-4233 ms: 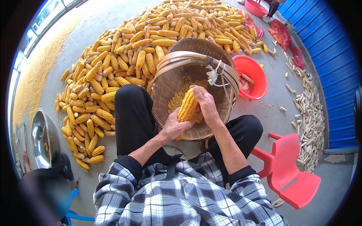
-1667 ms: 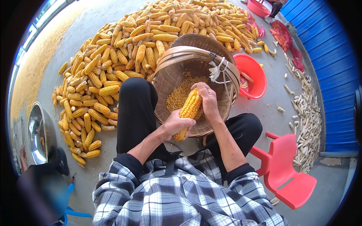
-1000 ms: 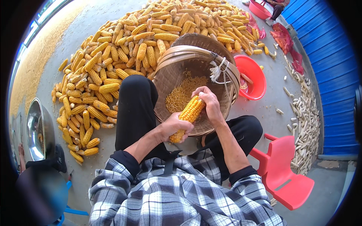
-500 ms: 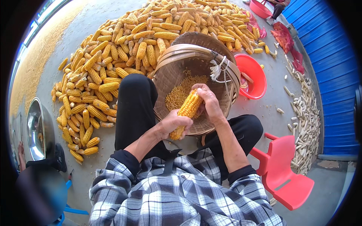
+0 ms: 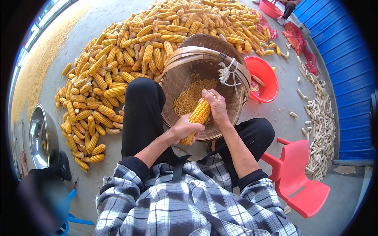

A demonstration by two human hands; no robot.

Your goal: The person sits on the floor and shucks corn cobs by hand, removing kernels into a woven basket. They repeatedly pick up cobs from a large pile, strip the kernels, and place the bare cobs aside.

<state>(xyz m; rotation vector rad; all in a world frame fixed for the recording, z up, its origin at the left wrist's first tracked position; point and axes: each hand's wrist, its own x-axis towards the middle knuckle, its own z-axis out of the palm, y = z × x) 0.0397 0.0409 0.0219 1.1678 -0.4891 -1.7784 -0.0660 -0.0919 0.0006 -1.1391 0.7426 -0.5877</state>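
My left hand point(image 5: 186, 127) is wrapped around the lower part of a yellow corn cob point(image 5: 200, 113). Closed over the cob's upper end is my right hand point(image 5: 216, 106), its thumb and fingers pressed to the kernels. The cob is held slanted over the near side of a woven bamboo basket point(image 5: 179, 76), which stands between my knees. Loose corn kernels point(image 5: 192, 94) lie in the basket's bottom. A white cord point(image 5: 225, 74) is knotted on the basket's broad handle.
A large heap of corn cobs point(image 5: 106, 88) rises beyond the basket. To the right are a red basin point(image 5: 267, 80), a red chair point(image 5: 295, 173) and stripped cobs point(image 5: 317, 137) along a blue wall point(image 5: 342, 78). A metal bowl point(image 5: 39, 137) and a co-worker's shoe point(image 5: 64, 167) are at left.
My right hand has shifted slightly and now covers more of the cob's top end. The cob and my left hand have moved a little to the right.
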